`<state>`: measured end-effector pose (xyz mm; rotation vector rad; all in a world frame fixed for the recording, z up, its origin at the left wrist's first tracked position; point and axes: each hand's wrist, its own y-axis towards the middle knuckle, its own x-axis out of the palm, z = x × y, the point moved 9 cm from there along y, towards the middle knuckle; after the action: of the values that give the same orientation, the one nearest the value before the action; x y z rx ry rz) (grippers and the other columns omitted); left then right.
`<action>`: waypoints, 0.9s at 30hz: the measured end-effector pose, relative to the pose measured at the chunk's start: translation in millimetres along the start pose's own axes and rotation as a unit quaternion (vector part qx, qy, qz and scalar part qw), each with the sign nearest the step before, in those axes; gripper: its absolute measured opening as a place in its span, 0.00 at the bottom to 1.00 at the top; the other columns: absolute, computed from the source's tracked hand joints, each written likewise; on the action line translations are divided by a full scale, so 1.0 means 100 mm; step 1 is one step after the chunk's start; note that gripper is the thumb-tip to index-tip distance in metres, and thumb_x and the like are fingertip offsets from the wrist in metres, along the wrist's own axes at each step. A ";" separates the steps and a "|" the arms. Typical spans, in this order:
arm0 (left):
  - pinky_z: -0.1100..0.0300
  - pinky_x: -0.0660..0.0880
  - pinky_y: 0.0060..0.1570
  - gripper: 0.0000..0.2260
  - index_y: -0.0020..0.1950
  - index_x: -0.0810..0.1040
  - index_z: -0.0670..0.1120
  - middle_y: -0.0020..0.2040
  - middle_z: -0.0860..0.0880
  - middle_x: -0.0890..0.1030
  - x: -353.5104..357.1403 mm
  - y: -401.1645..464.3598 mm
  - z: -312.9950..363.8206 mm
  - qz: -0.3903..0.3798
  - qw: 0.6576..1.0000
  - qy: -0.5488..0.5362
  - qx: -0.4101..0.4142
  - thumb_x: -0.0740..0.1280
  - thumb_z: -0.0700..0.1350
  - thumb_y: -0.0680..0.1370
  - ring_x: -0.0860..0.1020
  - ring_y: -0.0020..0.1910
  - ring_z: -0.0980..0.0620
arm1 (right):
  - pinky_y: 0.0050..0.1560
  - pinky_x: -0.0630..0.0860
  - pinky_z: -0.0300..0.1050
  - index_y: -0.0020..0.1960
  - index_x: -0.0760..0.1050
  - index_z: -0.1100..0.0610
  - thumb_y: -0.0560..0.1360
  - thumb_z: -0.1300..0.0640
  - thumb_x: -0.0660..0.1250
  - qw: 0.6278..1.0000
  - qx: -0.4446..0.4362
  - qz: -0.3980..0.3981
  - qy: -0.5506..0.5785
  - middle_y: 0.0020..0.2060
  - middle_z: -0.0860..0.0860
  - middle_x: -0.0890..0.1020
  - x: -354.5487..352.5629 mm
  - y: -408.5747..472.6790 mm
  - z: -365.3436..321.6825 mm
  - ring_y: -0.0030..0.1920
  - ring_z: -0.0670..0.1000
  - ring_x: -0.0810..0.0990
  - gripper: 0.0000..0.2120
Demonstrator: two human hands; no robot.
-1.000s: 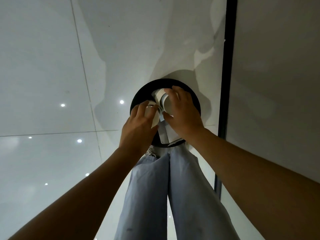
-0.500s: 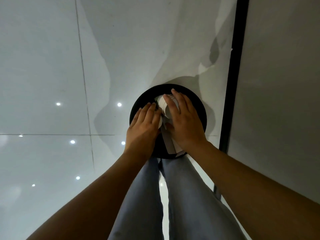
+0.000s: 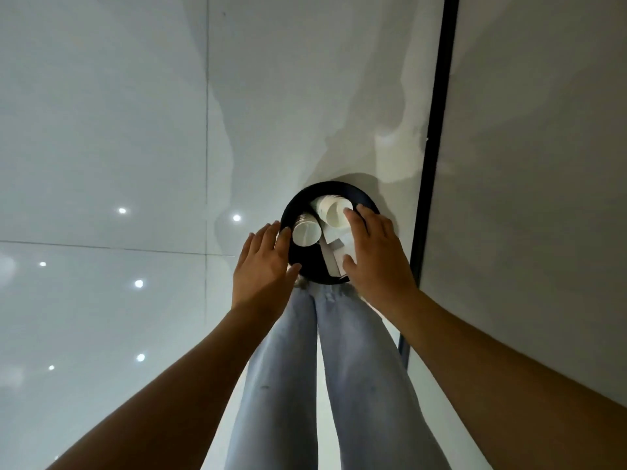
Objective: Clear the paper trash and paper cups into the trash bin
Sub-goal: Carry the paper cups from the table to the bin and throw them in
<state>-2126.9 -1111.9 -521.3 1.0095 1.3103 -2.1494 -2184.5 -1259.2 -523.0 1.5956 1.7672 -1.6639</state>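
A round black trash bin (image 3: 363, 195) stands on the floor by my feet. Inside it lie two stacks of white paper cups, one on the left (image 3: 306, 233) and a larger one at the back (image 3: 332, 212), with folded paper (image 3: 334, 254) beneath them. My left hand (image 3: 263, 268) hovers over the bin's left rim, fingers straight and holding nothing. My right hand (image 3: 375, 252) is spread over the bin's right side, fingertips near the larger cup stack, gripping nothing.
Glossy white floor tiles (image 3: 101, 147) reflect ceiling lights. A dark vertical strip (image 3: 437, 96) runs along the edge of a grey panel (image 3: 543, 164) right of the bin. My legs in pale blue jeans (image 3: 315, 368) stand just before the bin.
Both hands held the cups and paper over the bin; they have let go and spread apart. The cups and paper now lie inside the bin.
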 end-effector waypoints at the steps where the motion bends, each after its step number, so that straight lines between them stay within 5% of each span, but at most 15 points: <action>1: 0.54 0.52 0.74 0.28 0.76 0.58 0.47 0.77 0.48 0.59 -0.19 -0.12 0.02 0.000 1.000 -0.004 -0.002 0.63 0.54 0.79 0.56 0.76 0.47 | 0.71 0.65 0.48 0.77 0.56 0.55 0.78 0.56 0.64 1.000 -0.001 -0.005 0.001 0.75 0.55 0.61 -0.16 -0.12 -0.10 0.73 0.56 0.60 0.31; 10: 0.55 0.62 0.69 0.26 0.74 0.61 0.46 0.75 0.46 0.62 -1.64 -1.15 0.23 0.005 0.997 -0.049 -0.053 0.64 0.51 0.78 0.60 0.74 0.47 | 0.72 0.63 0.51 0.77 0.54 0.52 0.78 0.51 0.64 0.996 -0.056 -0.021 -0.062 0.76 0.53 0.58 -1.43 -1.01 -1.23 0.74 0.57 0.57 0.32; 17: 0.55 0.64 0.69 0.26 0.74 0.62 0.46 0.73 0.47 0.64 -2.33 -2.32 0.12 0.090 0.984 -0.083 -0.128 0.64 0.50 0.78 0.62 0.72 0.47 | 0.69 0.65 0.49 0.77 0.52 0.50 0.78 0.50 0.64 0.979 -0.159 -0.041 -0.124 0.75 0.52 0.57 -1.91 -1.73 -2.11 0.72 0.56 0.60 0.33; 27: 0.57 0.66 0.66 0.24 0.73 0.63 0.47 0.70 0.48 0.68 -2.41 -4.41 -1.00 0.216 0.899 -0.187 -0.331 0.63 0.50 0.78 0.67 0.68 0.48 | 0.68 0.67 0.49 0.77 0.53 0.51 0.77 0.49 0.65 0.889 -0.386 -0.102 -0.226 0.74 0.52 0.59 -1.52 -2.95 -4.02 0.70 0.56 0.63 0.33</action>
<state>-2231.9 -821.8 -111.8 0.5012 1.3212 -1.3213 -2169.0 -939.1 -111.3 0.6322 1.9932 -1.0345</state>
